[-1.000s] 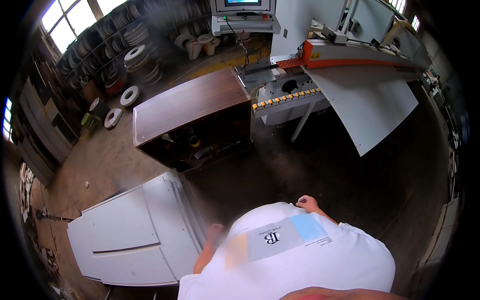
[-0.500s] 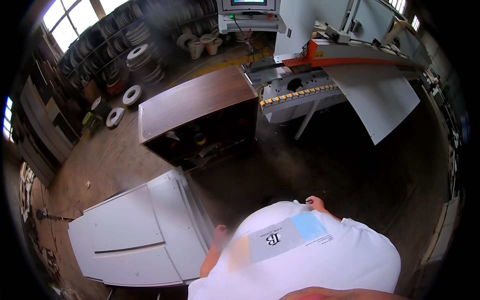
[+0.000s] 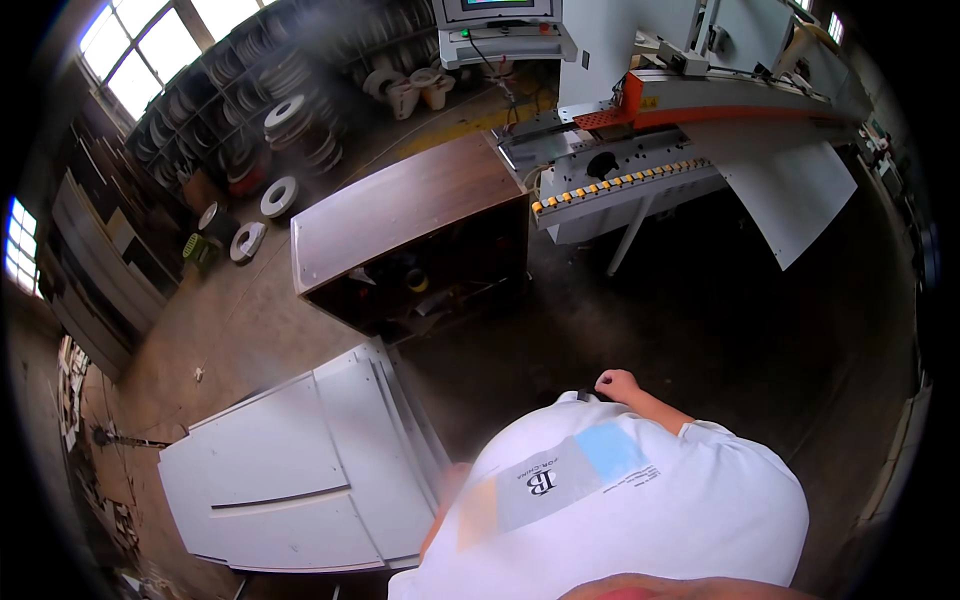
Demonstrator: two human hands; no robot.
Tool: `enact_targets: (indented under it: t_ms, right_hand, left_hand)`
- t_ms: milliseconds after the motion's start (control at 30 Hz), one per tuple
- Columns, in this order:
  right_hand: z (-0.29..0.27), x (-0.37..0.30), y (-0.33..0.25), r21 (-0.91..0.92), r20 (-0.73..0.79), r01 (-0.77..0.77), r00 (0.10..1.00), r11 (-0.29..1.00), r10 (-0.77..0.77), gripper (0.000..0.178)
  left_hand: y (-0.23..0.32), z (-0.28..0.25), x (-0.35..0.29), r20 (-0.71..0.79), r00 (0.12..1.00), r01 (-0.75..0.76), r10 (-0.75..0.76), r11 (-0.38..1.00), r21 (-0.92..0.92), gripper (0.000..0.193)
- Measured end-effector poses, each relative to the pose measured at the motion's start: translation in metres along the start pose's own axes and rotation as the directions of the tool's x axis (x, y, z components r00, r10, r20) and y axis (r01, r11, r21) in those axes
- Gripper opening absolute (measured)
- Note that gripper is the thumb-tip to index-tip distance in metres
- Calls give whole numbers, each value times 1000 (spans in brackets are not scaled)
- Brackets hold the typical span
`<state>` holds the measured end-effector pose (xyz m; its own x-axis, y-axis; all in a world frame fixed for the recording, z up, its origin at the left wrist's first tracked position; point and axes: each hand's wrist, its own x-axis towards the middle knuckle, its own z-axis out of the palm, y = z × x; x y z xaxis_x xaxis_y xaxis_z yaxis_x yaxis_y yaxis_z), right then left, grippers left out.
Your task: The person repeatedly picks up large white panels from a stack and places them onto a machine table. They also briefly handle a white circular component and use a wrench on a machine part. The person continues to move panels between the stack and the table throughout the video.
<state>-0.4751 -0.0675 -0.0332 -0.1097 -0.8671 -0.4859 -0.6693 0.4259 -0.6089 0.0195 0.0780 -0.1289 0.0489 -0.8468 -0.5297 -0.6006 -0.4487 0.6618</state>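
Note:
My right hand [image 3: 617,384] is in front of my white shirt [image 3: 690,500], above the dark floor. Its fingers are curled closed, and whether anything is in them is too small to make out. On the other side, my left hand [image 3: 456,478] hangs beside the stack of white panels [image 3: 260,450], partly behind the shirt. It is blurred, so its fingers do not show clearly. Whether it touches the panel edges cannot be told.
A brown cabinet [image 3: 410,205] with an open front holding loose items stands ahead. Right of it is a grey machine with an orange guard [image 3: 632,100] and yellow rollers [image 3: 620,184]; a large pale sheet [image 3: 775,185] juts from it. Tape rolls [image 3: 279,197] lie at the left.
The view has turned slightly left, so the surroundings sit farther right. My right hand has come up and shows more of the forearm. My left hand has dropped lower, nearer the shirt.

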Motion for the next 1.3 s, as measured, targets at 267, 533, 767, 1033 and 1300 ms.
enact_targets:
  t_ms: [267,533,767,1033,1300]
  right_hand:
    - [1,5,24,-7,40,-23,999,1000,23,17]
    - [-3,-11,36,11,36,-174,984,985,174,20]
    - [0,-3,48,70,43,-158,987,985,155,19]
    - [-2,33,47,120,59,-124,991,985,118,20]
    - [-11,56,65,-203,123,148,985,968,-125,29]
  left_hand:
    - [1,7,25,30,999,28,-26,998,-60,35]
    - [28,-17,23,11,933,-357,360,920,160,15]
    - [39,-12,30,33,955,-295,293,948,118,20]
    - [35,12,47,-10,1000,26,-30,971,-237,23]
    - [56,-2,37,-92,990,95,-105,989,-110,31]
